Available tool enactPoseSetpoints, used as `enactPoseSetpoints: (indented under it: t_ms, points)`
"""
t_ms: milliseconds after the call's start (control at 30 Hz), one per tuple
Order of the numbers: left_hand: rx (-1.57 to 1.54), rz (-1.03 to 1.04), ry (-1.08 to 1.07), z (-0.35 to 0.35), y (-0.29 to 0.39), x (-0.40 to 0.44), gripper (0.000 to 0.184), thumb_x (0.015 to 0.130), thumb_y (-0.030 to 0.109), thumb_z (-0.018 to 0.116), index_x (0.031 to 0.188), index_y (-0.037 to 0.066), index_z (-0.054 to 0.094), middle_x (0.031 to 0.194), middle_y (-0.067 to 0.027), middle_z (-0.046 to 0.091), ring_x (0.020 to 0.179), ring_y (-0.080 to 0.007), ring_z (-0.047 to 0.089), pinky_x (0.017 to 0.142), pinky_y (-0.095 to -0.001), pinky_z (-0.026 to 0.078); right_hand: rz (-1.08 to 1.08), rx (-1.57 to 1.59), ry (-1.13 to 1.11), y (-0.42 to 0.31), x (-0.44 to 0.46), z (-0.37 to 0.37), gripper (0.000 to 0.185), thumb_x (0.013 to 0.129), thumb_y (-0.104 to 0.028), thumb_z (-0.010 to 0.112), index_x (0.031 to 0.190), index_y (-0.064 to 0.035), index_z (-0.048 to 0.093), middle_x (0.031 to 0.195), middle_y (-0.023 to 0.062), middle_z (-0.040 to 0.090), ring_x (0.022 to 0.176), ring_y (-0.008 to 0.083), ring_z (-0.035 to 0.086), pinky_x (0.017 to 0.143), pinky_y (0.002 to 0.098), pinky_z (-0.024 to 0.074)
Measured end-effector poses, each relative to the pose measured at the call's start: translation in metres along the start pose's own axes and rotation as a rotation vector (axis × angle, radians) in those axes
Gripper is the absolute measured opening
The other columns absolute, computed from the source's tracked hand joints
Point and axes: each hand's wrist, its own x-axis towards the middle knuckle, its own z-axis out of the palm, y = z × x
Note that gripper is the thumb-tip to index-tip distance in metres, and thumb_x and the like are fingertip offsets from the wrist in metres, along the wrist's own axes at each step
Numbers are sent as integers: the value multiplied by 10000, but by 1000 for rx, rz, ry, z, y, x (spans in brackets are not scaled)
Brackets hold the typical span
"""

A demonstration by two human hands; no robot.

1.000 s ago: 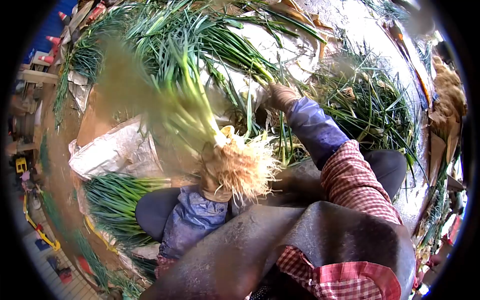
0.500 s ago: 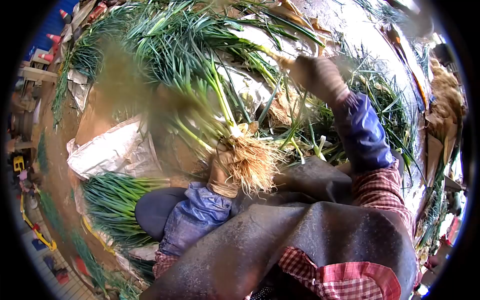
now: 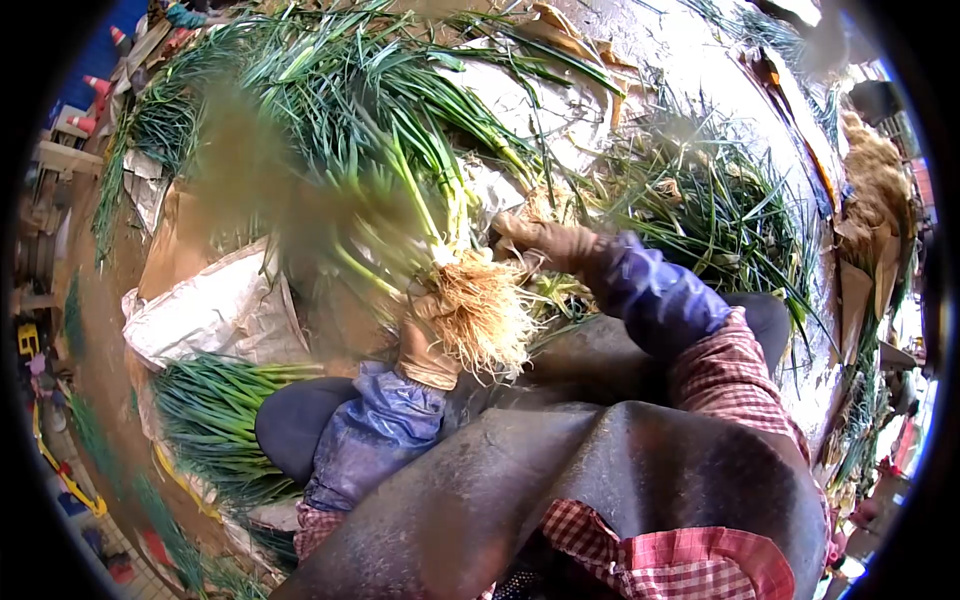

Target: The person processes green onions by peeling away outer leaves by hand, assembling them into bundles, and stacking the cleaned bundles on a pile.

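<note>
My left hand [image 3: 425, 345], in a tan glove, is closed round a bunch of green onions [image 3: 455, 225] near its root end. The shaggy, straw-coloured roots [image 3: 485, 312] point toward me, and the green leaves spread away to the upper left. Right beside the bunch's pale stems is my right hand [image 3: 550, 243], also gloved. Its fingers are bent together, and what lies in them is hidden. Under and behind it are loose leaves and trimmings. A brownish smudge on the lens blurs the leaves on the left.
A large heap of green onions [image 3: 330, 75] lies ahead. More loose leaves [image 3: 720, 200] cover the ground at right. Near my left knee are a white sack [image 3: 220, 310] and a neat bundle of green onions [image 3: 220, 420]. A dark apron [image 3: 560, 480] covers my lap.
My right hand has come down and left from the upper right to beside the bunch's stems. My left hand still grips the bunch, with little movement.
</note>
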Motion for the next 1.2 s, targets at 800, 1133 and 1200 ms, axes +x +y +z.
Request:
enactPoseSetpoints:
  t_ms: [800, 1133, 1200]
  points:
    - [81, 131, -68, 19, -2, -3, 465, 804, 21, 575, 1251, -16, 451, 1235, -200, 534, 992, -309, 608, 808, -424, 561, -621, 69, 661, -130, -163, 19, 182, 816, -152, 560, 861, -14, 670, 887, 149, 678, 761, 190, 650, 729, 270, 503]
    - [288, -59, 24, -8, -10, 4, 394, 783, 78, 563, 1165, -16, 533, 1004, -156, 633, 885, -271, 647, 790, -390, 564, -398, 349, 376, 18, 1, 52, 362, 873, -331, 634, 1083, -36, 634, 964, 57, 670, 871, 133, 616, 753, 250, 500]
    - [366, -67, -16, -4, -11, 3, 466, 734, -7, 579, 1195, -13, 514, 1010, -140, 627, 906, -258, 630, 816, -374, 535, -522, 512, 372, 33, 11, 66, 285, 877, -248, 644, 1083, -52, 638, 959, 31, 663, 862, 123, 608, 745, 281, 494]
